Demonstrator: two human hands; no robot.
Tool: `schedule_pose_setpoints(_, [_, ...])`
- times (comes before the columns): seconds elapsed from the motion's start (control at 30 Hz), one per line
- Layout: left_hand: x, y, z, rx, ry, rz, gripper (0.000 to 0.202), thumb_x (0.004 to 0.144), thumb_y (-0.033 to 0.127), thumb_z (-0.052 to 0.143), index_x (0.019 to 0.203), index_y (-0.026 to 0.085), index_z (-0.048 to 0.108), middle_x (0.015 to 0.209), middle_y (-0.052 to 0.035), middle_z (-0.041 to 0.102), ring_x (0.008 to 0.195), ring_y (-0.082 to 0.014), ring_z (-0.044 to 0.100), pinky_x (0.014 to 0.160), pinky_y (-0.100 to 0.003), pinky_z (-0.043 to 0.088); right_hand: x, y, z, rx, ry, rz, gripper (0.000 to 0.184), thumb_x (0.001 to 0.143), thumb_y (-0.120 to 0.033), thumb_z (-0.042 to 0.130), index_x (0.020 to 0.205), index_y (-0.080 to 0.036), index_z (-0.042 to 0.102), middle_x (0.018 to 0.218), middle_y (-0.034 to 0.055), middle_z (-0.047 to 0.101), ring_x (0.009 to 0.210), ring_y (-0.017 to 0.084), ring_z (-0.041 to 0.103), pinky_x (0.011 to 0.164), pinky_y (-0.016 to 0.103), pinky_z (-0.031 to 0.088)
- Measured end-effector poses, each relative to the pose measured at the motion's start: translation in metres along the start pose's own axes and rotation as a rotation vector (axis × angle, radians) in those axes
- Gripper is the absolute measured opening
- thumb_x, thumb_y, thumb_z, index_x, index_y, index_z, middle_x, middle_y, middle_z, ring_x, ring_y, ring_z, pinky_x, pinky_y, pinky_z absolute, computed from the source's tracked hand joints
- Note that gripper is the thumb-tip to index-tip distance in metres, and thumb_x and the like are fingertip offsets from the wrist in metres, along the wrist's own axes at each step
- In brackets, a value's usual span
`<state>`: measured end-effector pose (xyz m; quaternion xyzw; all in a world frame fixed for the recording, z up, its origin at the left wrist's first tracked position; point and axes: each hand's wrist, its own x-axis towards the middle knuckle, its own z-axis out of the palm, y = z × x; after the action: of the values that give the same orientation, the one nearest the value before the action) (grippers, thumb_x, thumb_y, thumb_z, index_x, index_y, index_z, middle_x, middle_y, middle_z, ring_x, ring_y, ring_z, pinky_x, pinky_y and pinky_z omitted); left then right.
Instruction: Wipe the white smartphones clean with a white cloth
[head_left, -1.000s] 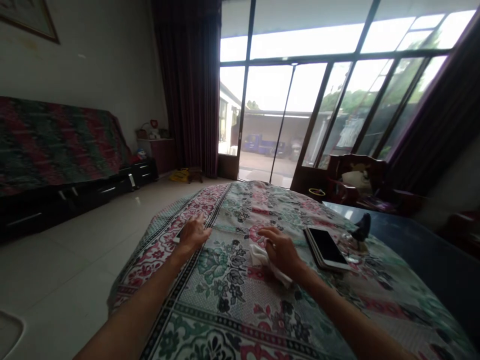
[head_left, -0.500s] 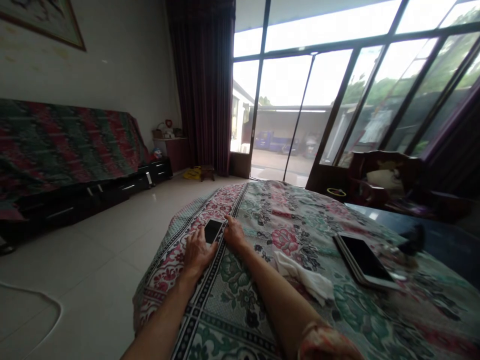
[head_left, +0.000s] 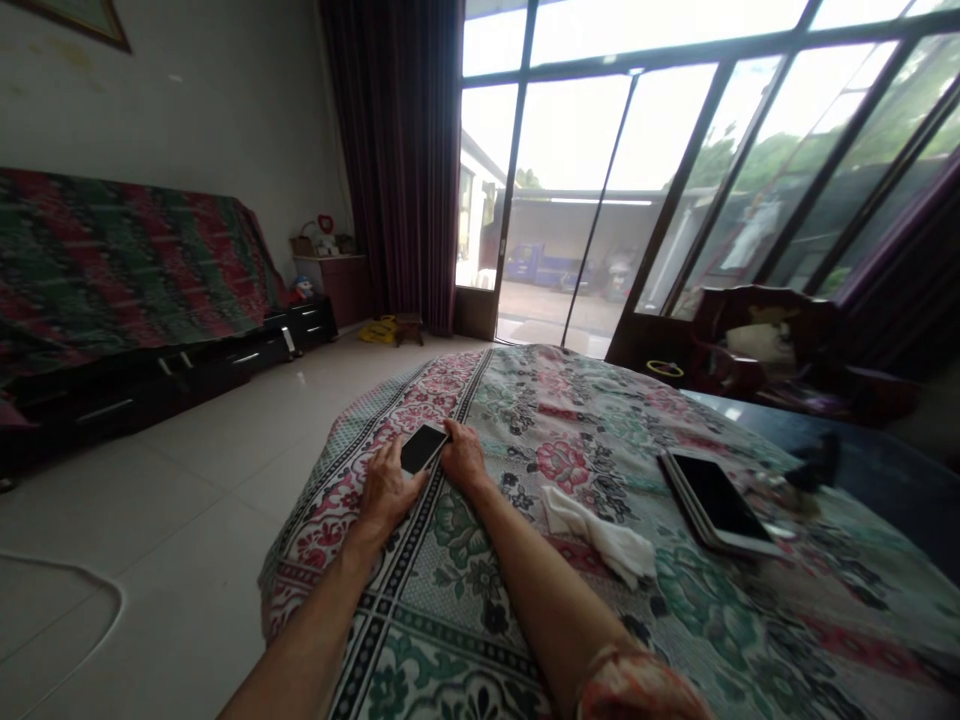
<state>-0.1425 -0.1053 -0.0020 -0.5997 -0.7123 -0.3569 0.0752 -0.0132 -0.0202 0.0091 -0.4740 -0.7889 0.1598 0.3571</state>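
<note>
Head view: a slim white-framed smartphone (head_left: 422,449) lies on the floral cotton bedspread (head_left: 570,420) between the left hand (head_left: 386,490), fingers spread, and the right hand (head_left: 463,455), fingers pressed together, both at its edges, unpinched. It looks light, stiff, slick and fragile; hold it by the long edges.

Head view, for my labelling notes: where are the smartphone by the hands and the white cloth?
smartphone (head_left: 422,449): head view, on its dark screen.
white cloth (head_left: 600,541): head view, on its crumpled middle.

A home: floral-covered bed (head_left: 525,400), blanket-draped sofa (head_left: 112,260), floor-length curtains (head_left: 397,160).
</note>
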Motion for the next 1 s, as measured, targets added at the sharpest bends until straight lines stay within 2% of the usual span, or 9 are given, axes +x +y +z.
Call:
schedule_pose_setpoints(0.1, [0.0,0.0,-0.003,-0.02,-0.027,0.02,0.064,0.071,0.028,0.068,0.128,0.007,0.05,0.121,-0.02,0.063,0.116,-0.0332,0.057,0.102,-0.043,0.042,-0.005,-0.003,-0.005,0.002,0.001,0.018,0.053,0.072,-0.002,0.044,0.121,-0.015,0.06,0.113,0.0097,0.066,0.109,0.022,0.054,0.097,0.03,0.038])
schedule_pose_setpoints(0.2, [0.0,0.001,-0.007,-0.041,-0.064,0.038,0.063,0.071,0.027,0.066,0.129,0.007,0.049,0.124,-0.0196,0.061,0.118,-0.0322,0.056,0.103,-0.042,0.041,-0.009,-0.005,-0.015,-0.013,-0.068,0.071,0.052,0.074,-0.003,0.046,0.122,-0.016,0.06,0.117,0.0092,0.065,0.112,0.021,0.054,0.099,0.03,0.037])
schedule_pose_setpoints(0.37, [-0.001,0.017,-0.012,-0.155,-0.158,0.035,0.061,0.07,0.025,0.066,0.129,0.016,0.051,0.127,-0.0135,0.062,0.119,-0.0286,0.057,0.102,-0.039,0.043,-0.006,0.002,-0.048,-0.033,-0.156,0.164,0.048,0.075,-0.006,0.049,0.12,-0.018,0.064,0.109,0.0095,0.069,0.104,0.023,0.06,0.091,0.03,0.044])
schedule_pose_setpoints(0.53, [-0.003,0.058,0.0,-0.275,-0.268,0.068,0.061,0.069,0.029,0.067,0.127,0.017,0.053,0.127,-0.0118,0.063,0.117,-0.0277,0.059,0.1,-0.038,0.045,-0.009,0.034,-0.1,-0.037,-0.18,0.214,0.047,0.069,-0.003,0.055,0.111,-0.018,0.069,0.097,0.0088,0.072,0.093,0.022,0.065,0.083,0.028,0.047])
schedule_pose_setpoints(0.77, [-0.001,0.128,0.033,-0.374,-0.416,0.257,0.06,0.065,0.018,0.063,0.125,0.018,0.059,0.128,-0.0096,0.062,0.124,-0.0291,0.053,0.107,-0.042,0.038,-0.053,0.097,-0.168,0.02,-0.109,0.261,0.04,0.07,-0.002,0.05,0.1,-0.019,0.072,0.082,0.002,0.074,0.068,0.016,0.066,0.068,0.025,0.051])
schedule_pose_setpoints(0.9, [0.004,0.153,0.042,-0.446,-0.486,0.321,0.06,0.065,0.021,0.065,0.124,0.019,0.06,0.125,-0.0071,0.065,0.123,-0.0276,0.054,0.107,-0.038,0.039,-0.08,0.118,-0.194,0.03,0.0,0.283,0.043,0.073,-0.004,0.045,0.103,-0.021,0.071,0.087,0.0013,0.074,0.078,0.017,0.068,0.074,0.027,0.051])
schedule_pose_setpoints(1.0, [0.008,0.159,0.047,-0.492,-0.529,0.371,0.061,0.065,0.026,0.065,0.125,0.017,0.061,0.127,-0.0076,0.064,0.119,-0.027,0.058,0.103,-0.035,0.043,-0.098,0.127,-0.203,0.012,0.112,0.286,0.039,0.074,-0.008,0.044,0.099,-0.021,0.072,0.089,0.003,0.074,0.086,0.019,0.068,0.081,0.029,0.049])
